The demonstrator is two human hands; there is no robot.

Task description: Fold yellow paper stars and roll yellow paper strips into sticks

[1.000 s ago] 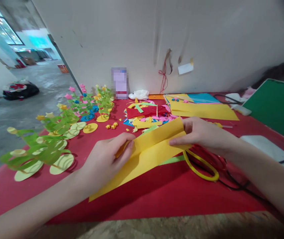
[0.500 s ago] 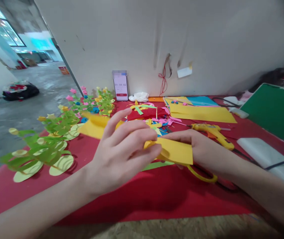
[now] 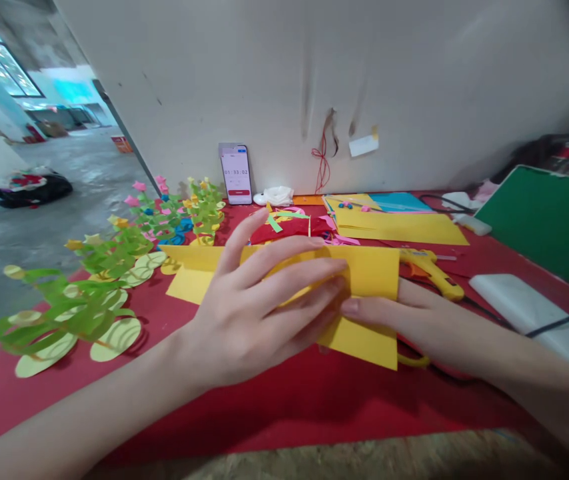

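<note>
While my R hand point(image 3: 417, 307) pinches the folded yellow paper point(image 3: 372, 272) nr its R end, thumb on near face, fingers hidden behind, my L hand point(image 3: 259, 317) lies across the mid, fingers spread; can't tell if it grips. Paper's just in front of me, apparently over the red tabletop point(image 3: 284, 413), long axis + fold approx L-R.

A second ago your yellow sheet point(image 3: 372, 270) slanted across; now it stretches nearly level. Your left hand point(image 3: 249, 323), which pinched its fold, has moved before the sheet's middle, fingers spread. The yellow glue gun point(image 3: 437, 272) shows more fully, while the yellow loop point(image 3: 412, 362) is mostly covered.
</note>
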